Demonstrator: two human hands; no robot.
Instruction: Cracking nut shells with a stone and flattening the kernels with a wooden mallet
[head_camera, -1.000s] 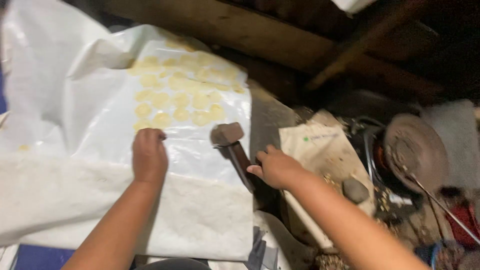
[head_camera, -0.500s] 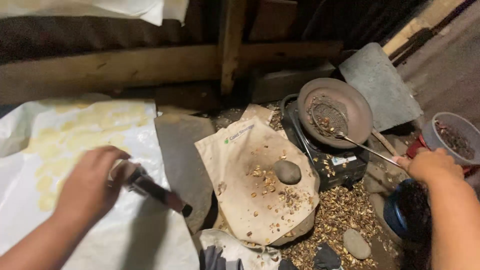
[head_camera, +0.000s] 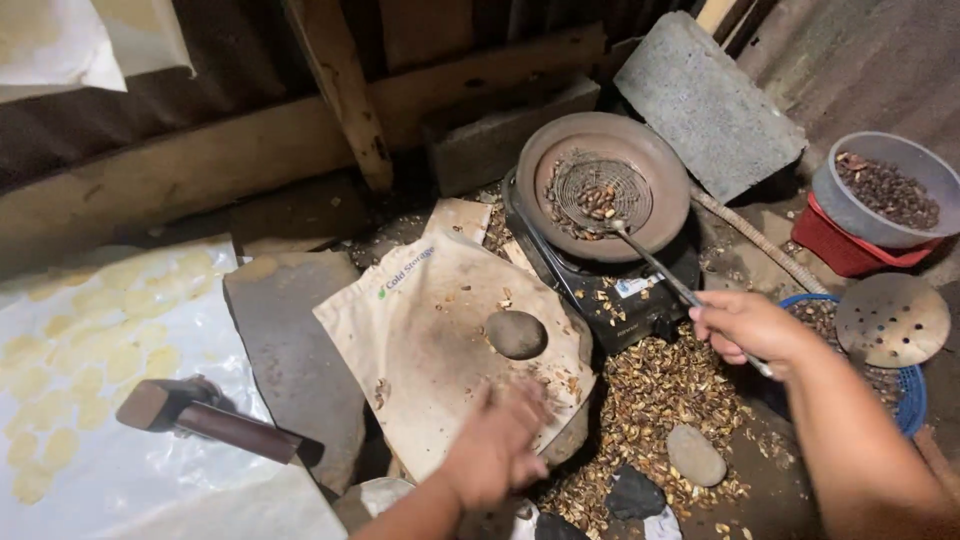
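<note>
My right hand (head_camera: 745, 328) grips the long metal handle of a wire skimmer (head_camera: 603, 195). Its mesh head rests in a round brown pan (head_camera: 540, 160) and holds a few roasted nuts. The pan sits on a black stove (head_camera: 640, 300). My left hand (head_camera: 495, 448) is blurred, low over the near edge of a beige cloth bag (head_camera: 430, 330); nothing shows in it. A round grey stone (head_camera: 515, 333) lies on the bag. A wooden-handled hammer (head_camera: 205, 418) lies alone on a white plastic sheet (head_camera: 120, 480), next to several flattened yellow discs (head_camera: 90, 330).
A flat stone slab (head_camera: 290, 350) lies between sheet and bag. Nut shells (head_camera: 650, 390) and a loose stone (head_camera: 695, 455) cover the ground below the stove. At right are a grey bowl of nuts (head_camera: 885, 190), a red tub (head_camera: 835, 245), a blue basket (head_camera: 905, 415) and a perforated lid (head_camera: 892, 320). A concrete block (head_camera: 705, 100) leans behind.
My left hand has let go of the hammer, which now lies on the sheet, and has moved right to the bag. My right hand has taken hold of the skimmer handle.
</note>
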